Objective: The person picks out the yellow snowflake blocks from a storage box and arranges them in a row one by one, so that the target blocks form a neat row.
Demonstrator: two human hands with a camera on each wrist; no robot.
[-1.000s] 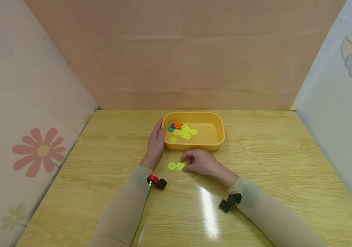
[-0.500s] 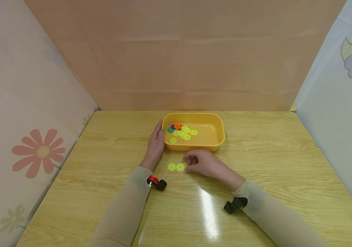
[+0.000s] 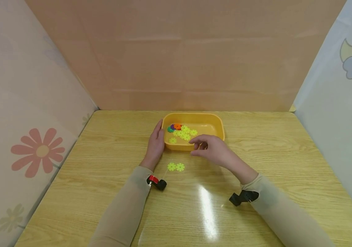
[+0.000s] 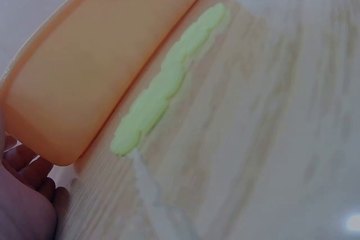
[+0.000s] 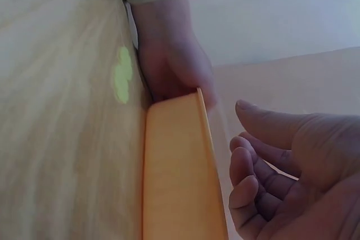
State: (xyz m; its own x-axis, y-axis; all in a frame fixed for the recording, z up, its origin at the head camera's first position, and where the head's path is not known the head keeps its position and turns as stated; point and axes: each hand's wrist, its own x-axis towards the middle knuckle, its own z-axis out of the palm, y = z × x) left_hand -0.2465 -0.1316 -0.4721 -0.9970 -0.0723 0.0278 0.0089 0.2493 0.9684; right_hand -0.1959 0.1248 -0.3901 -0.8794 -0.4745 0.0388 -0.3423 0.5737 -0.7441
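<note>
My left hand [image 3: 155, 145] holds the left end of a yellow plastic basin [image 3: 216, 145]; in the left wrist view its fingers [image 4: 35, 171] bend against the outer wall. Inside the basin lie several yellow flower-shaped plastic discs [image 3: 185, 129], with orange [image 3: 177, 126], purple and green ones at the left. Over the basin's front rim hovers my right hand [image 3: 214, 149], fingers loosely bent and thumb apart; the right wrist view shows nothing between them. On the table in front, two yellow flower discs [image 3: 176, 167] lie side by side, touching in the head view, with a thin pale string at the left one.
The wooden table [image 3: 271, 154] carries a bright glare streak in front. A brown backdrop [image 3: 176, 55] stands behind the basin. Patterned panels rise on the left [image 3: 43, 113] and right [image 3: 348, 113]. Each wrist wears a small black camera.
My right hand has left the right disc of the pair and moved up and right to the basin's front rim. Both discs stay on the table; my left hand has not moved.
</note>
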